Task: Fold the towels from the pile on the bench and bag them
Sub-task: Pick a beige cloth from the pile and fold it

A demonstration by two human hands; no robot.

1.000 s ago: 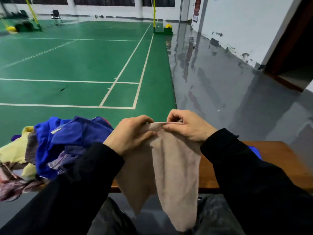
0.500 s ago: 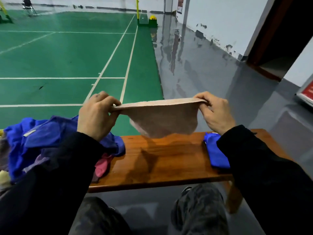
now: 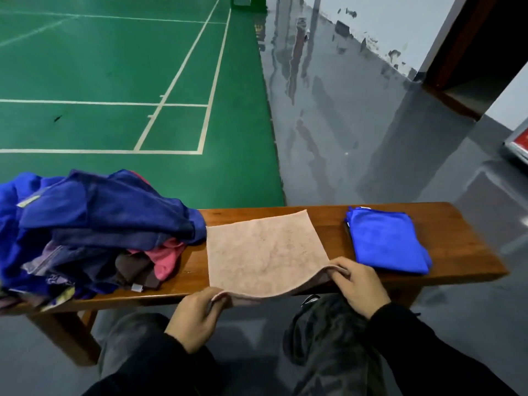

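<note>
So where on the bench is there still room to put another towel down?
Bare wood shows between the beige towel and the folded blue towel, and at the bench's right end past the blue one. The left end is crowded: the pile covers it. Both hands hold the beige towel's near corners.

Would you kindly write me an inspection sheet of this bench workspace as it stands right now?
Surface: wooden bench, bare wood showing at the right end.
Job's things: beige towel spread flat mid-bench; folded blue towel to its right; unfolded pile at left.
Clutter: nothing seen.
Grippers: left hand and right hand each pinch a near corner of the beige towel.
Cables: nothing seen.
Surroundings: green court, grey floor; no bag in view.
</note>
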